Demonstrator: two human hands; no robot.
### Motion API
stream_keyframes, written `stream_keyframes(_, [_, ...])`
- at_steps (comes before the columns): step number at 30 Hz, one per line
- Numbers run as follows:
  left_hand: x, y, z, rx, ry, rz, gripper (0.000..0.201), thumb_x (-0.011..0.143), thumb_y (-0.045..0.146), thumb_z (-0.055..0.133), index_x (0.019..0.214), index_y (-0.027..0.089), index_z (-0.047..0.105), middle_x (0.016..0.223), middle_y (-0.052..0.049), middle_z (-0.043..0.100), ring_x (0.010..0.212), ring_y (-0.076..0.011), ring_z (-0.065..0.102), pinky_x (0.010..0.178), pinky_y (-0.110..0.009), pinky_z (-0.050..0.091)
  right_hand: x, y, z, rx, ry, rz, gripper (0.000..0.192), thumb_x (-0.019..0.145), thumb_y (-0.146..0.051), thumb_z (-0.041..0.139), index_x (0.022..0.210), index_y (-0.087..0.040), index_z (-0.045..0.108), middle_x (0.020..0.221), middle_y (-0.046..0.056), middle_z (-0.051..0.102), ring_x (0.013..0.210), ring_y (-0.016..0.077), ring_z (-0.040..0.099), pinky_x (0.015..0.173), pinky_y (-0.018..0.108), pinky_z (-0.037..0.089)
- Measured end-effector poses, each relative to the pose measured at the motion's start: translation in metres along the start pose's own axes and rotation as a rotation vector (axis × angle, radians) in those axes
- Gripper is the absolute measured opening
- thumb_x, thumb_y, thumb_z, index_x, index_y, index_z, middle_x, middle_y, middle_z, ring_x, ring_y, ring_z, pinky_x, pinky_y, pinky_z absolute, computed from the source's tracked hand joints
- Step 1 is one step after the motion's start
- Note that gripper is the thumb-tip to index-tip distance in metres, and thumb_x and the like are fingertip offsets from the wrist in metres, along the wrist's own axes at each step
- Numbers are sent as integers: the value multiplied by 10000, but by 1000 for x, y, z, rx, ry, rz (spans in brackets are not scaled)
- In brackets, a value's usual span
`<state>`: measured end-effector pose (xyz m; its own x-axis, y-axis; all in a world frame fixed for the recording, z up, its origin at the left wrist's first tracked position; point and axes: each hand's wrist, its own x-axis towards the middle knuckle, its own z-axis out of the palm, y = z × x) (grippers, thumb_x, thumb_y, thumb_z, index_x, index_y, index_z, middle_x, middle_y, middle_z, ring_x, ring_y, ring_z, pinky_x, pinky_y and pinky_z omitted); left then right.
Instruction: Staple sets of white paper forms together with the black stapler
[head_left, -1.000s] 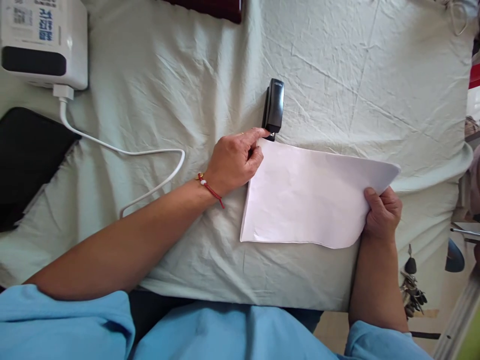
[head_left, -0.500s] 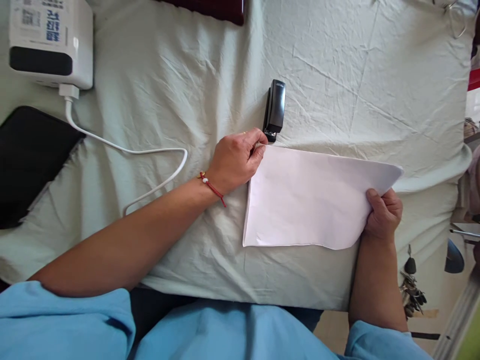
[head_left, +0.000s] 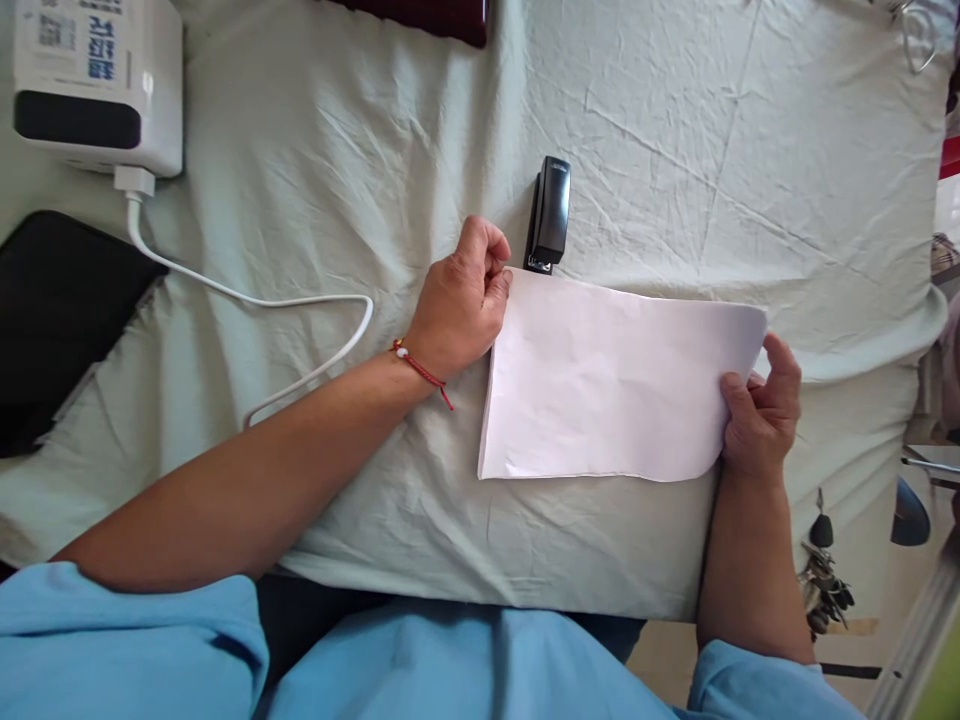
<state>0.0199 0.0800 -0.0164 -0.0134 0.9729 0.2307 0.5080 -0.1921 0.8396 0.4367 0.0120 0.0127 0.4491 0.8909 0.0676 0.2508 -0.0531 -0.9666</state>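
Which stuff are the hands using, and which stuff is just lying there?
In use:
left hand and right hand, both gripping the paper
black stapler at the paper's corner

Lying about:
white box with cable
keys

The left hand (head_left: 459, 305) is pinching the top-left corner of the white paper (head_left: 611, 380), fingers curled, right beside the black stapler (head_left: 550, 213), whose near end is touching the sheet's upper edge. The right hand (head_left: 759, 420) is gripping the paper's right edge, thumb on top, lifting that side slightly off the pale green cloth (head_left: 675, 140) covering the bench. A white cable (head_left: 247, 300) is trailing from a white box (head_left: 97, 85) at far left.
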Motion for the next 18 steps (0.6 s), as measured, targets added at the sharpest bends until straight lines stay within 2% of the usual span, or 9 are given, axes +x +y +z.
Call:
stream_keyframes(2, [2, 0, 0, -2, 15, -13, 151, 1122, 265, 667, 1241, 331, 602, 945, 12, 753, 831, -218, 738, 846, -409, 606, -2, -1, 1, -32, -22, -14, 658, 735, -498, 1092, 1342, -301, 927, 977, 18, 883, 809, 191, 714, 774, 348, 581])
stream_keyframes(4, [4, 1, 1, -7, 12, -28, 159, 1119, 246, 677, 1217, 327, 582, 921, 26, 746, 808, -204, 722, 834, -408, 603, -3, -2, 1, -46, -30, -19, 564, 748, -498, 1088, 1257, -293, 955, 975, 23, 894, 806, 186, 711, 776, 351, 586])
stream_keyframes(9, [10, 7, 3, 4, 24, -84, 256, 1092, 132, 688, 1137, 303, 503, 891, 60, 710, 769, -142, 643, 821, -369, 562, -3, 3, 0, 71, -24, -84, 722, 689, -443, 1127, 1379, -332, 951, 1092, 39, 929, 945, 227, 795, 966, 422, 664])
stream_keyframes(11, [13, 7, 5, -7, 53, -104, 301, 1066, 93, 693, 1107, 300, 479, 882, 60, 688, 754, -130, 615, 810, -363, 552, -2, 5, -1, 99, -26, -109, 692, 692, -438, 1132, 1354, -320, 967, 1121, 51, 934, 1007, 236, 813, 1023, 426, 658])
stream_keyframes(13, [15, 6, 6, -23, 70, -118, 328, 1051, 70, 693, 1084, 302, 464, 879, 57, 684, 736, -125, 593, 798, -363, 554, -2, 5, -3, 44, -23, -115, 602, 719, -445, 1114, 1294, -311, 994, 1030, 31, 907, 952, 224, 788, 1008, 422, 649])
stream_keyframes(16, [16, 5, 7, -34, 80, -125, 319, 1055, 79, 708, 1079, 305, 485, 886, 56, 702, 731, -127, 590, 801, -369, 573, -1, 3, -5, -164, -39, -133, 352, 797, -472, 1054, 1104, -304, 1025, 881, 11, 840, 867, 229, 738, 977, 447, 648])
stream_keyframes(18, [15, 6, 5, -33, 61, -113, 274, 1046, 88, 714, 1068, 295, 534, 918, 39, 732, 773, -137, 638, 829, -377, 596, 1, 1, -5, -263, -48, -129, 239, 841, -505, 1016, 968, -303, 1009, 900, 26, 851, 902, 250, 754, 993, 468, 656])
